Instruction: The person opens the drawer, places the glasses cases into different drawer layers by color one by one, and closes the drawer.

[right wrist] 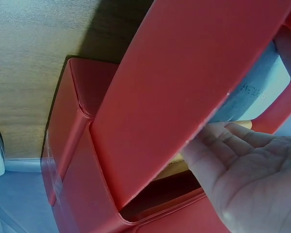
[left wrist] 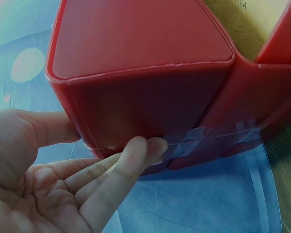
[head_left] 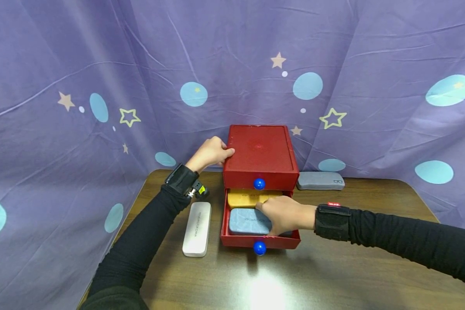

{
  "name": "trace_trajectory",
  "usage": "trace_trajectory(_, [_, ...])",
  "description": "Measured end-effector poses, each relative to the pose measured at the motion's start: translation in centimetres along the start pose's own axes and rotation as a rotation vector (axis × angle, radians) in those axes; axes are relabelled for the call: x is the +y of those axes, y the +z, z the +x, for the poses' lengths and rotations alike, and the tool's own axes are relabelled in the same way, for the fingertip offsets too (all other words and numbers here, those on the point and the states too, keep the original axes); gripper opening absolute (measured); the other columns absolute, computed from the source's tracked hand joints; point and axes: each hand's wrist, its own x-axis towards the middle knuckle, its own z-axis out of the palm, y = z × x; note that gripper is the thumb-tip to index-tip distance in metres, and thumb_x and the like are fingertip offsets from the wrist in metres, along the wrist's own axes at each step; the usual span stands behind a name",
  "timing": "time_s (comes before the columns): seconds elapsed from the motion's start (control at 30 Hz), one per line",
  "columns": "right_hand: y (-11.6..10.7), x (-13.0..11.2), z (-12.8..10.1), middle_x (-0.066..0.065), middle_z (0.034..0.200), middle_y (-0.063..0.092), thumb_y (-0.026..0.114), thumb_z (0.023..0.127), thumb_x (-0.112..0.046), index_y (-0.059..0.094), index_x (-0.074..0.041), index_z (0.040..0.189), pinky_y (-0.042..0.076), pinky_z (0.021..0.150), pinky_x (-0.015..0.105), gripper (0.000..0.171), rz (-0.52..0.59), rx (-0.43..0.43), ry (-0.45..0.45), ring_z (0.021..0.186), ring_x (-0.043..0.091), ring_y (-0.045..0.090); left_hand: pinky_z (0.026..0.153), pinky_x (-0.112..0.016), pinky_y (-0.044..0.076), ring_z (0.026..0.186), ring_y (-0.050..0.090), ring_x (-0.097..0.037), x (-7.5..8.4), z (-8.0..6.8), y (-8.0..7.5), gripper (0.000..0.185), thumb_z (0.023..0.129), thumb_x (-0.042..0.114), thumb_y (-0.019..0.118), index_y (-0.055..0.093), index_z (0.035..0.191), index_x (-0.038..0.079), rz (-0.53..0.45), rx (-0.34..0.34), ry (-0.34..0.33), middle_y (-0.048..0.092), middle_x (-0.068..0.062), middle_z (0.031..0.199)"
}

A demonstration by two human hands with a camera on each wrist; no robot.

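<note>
Lying with long axis parallel to the drawer front point(head_left: 236, 242), blue case point(head_left: 248, 220).

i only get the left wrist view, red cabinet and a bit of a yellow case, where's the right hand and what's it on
Observer: The right hand is in the open lower drawer, thumb and fingers on opposite sides of the light-blue glasses case.

Operator: ok and what's lying to the left of that, seen from the head

Observer: A white glasses case, flat on the wooden table.

Operator: and over on the far right side

Observer: A grey glasses case with a small spectacles mark, lying just right of the red cabinet.
</note>
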Motion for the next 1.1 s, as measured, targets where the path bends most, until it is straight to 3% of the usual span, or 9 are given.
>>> trace_trajectory(0.2, [0.3,-0.1,-0.1,0.001,0.084,0.066,0.093,0.069,-0.04,0.064,-0.007,0.101,0.051,0.061,0.03,0.055,-0.045,0.015,-0.009,0.07,0.012,0.059,0.08,-0.037,0.061,0.079,0.076,-0.025,0.1,-0.1,-0.1,0.036,0.102,0.028,0.061,0.077,0.087,-0.001,0.002,-0.004,-0.011,0.074,-0.011,0.078])
trace_trajectory(0.4, [0.6,-0.1,-0.1,0.003,0.085,0.068,0.092,0.071,-0.04,0.063,-0.006,0.101,0.053,0.061,0.032,0.054,-0.086,0.031,-0.028,0.07,0.015,0.062,0.083,-0.039,0.061,0.079,0.076,-0.023,0.1,-0.1,-0.2,0.034,0.101,0.028,0.063,0.077,0.1,-0.003,-0.019,0.0,-0.022,0.077,-0.018,0.093])
trace_trajectory(0.6, [0.5,-0.1,-0.1,0.004,0.087,0.069,0.092,0.071,-0.042,0.064,-0.006,0.103,0.053,0.061,0.032,0.056,-0.106,0.022,-0.023,0.071,0.015,0.063,0.071,-0.028,0.06,0.076,0.076,-0.02,0.0,-0.1,-0.3,0.035,0.101,0.029,0.062,0.076,0.106,-0.002,-0.012,-0.003,-0.024,0.077,-0.018,0.097])
trace_trajectory(0.87, [-0.1,-0.2,0.0,0.005,0.094,0.071,0.091,0.071,-0.046,0.066,-0.005,0.111,0.055,0.064,0.033,0.062,-0.077,-0.036,0.007,0.075,0.016,0.063,0.073,-0.029,0.061,0.074,0.075,-0.017,0.1,-0.4,-0.3,0.034,0.101,0.026,0.061,0.076,0.105,-0.004,-0.031,0.002,-0.009,0.077,-0.016,0.092])
trace_trajectory(1.1, [-0.5,-0.3,-0.2,0.002,0.093,0.071,0.092,0.07,-0.045,0.068,-0.007,0.109,0.054,0.063,0.032,0.06,-0.061,-0.045,0.02,0.074,0.013,0.061,0.074,-0.029,0.061,0.078,0.076,-0.02,0.0,-0.2,-0.2,0.034,0.101,0.028,0.063,0.076,0.106,-0.003,-0.044,-0.009,-0.02,0.077,-0.018,0.098])
